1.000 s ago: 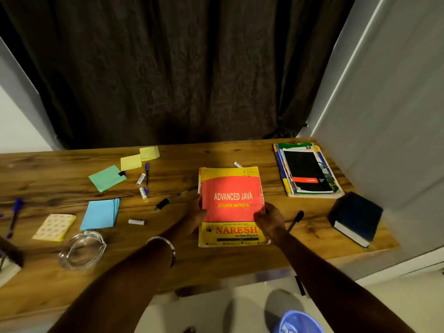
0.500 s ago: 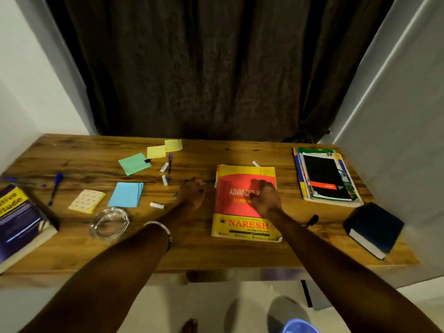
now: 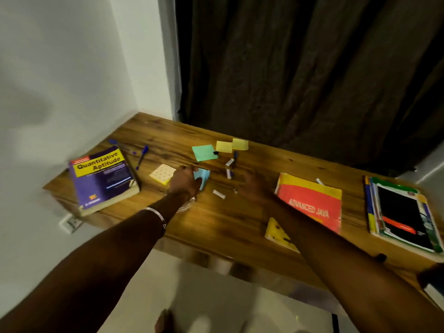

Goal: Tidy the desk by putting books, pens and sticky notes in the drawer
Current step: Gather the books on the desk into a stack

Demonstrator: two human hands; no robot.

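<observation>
On the wooden desk (image 3: 216, 219) the left hand (image 3: 183, 182) reaches to the far middle and lies over the blue sticky-note pad (image 3: 203, 177), its fingers bent onto the pad's left edge; whether they truly pinch it cannot be told through the blur. A silver bangle (image 3: 157, 217) circles that wrist, and a clear glass dish (image 3: 185, 206) shows in part under the forearm. The right hand (image 3: 251, 186) is blurred, held just right of the left one with its fingers spread and relaxed, gripping nothing; whether it touches the desk cannot be told. Between and beyond the hands lie small white pen caps (image 3: 219, 194) and short pens (image 3: 229, 173). Farther back sit a green sticky note (image 3: 204, 152) and two yellow sticky notes (image 3: 231, 145), side by side. Just left of the left hand lies a pale yellow dotted sticky pad (image 3: 162, 173), and beyond it two blue pens (image 3: 141, 157) near the wall. At the near left corner lies a thick purple and yellow book titled Quantitative Aptitude (image 3: 102, 179). To the right, partly under the right forearm, lies the red and yellow book titled Advanced Java (image 3: 312, 203), and at the far right a stack of thin notebooks with a black cover on top (image 3: 401, 215). A dark curtain (image 3: 312, 68) hangs behind the desk.
</observation>
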